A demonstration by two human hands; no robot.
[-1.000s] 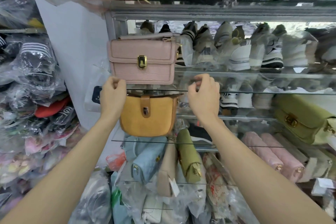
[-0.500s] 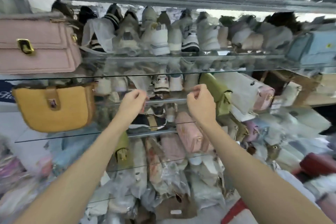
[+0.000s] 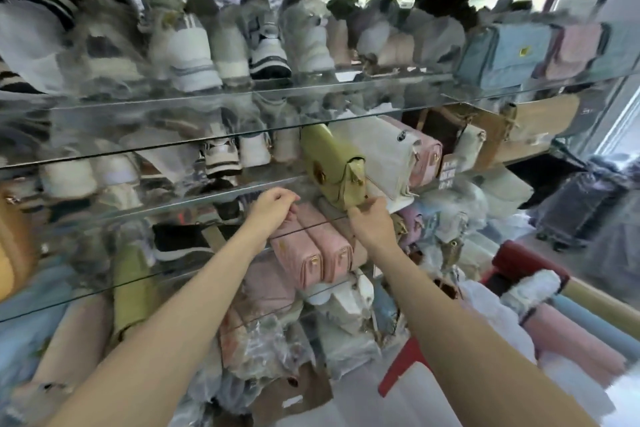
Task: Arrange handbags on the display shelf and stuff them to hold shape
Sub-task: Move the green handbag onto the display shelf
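Olive-green handbag (image 3: 334, 166) stands end-on on a middle glass shelf (image 3: 194, 199), smooth leather-like flap, brass clasp on the narrow face; its far end is lost behind the shelf above. Right hand (image 3: 372, 224) is raised to the bag's lower front corner, fingers curled; fingertips hidden against the bag, so cannot tell whether it grips the bag or only touches it. Left hand (image 3: 273, 206) is curled into a loose fist at the shelf's front edge, just above two pink quilted bags (image 3: 313, 253); contact with glass or bag cannot be made out. The pink pair lie side by side on the shelf below, small gold fittings at the near ends. Beside the olive bag, touching it on the right, a cream bag (image 3: 384, 156) with a matte grained surface, then a pink bag (image 3: 424, 158) partly covered by it. Upper shelf carries a row of sneakers (image 3: 194, 45), motion-blurred, details unreadable; at its right end a pale blue quilted bag (image 3: 504, 54) with a yellow clasp. Lower tiers hold goods in crumpled clear plastic, contents unclear. A mustard bag (image 3: 10, 250) is cut off at the left edge. Lower right: a red stool (image 3: 407, 367), partly hidden behind the right forearm.
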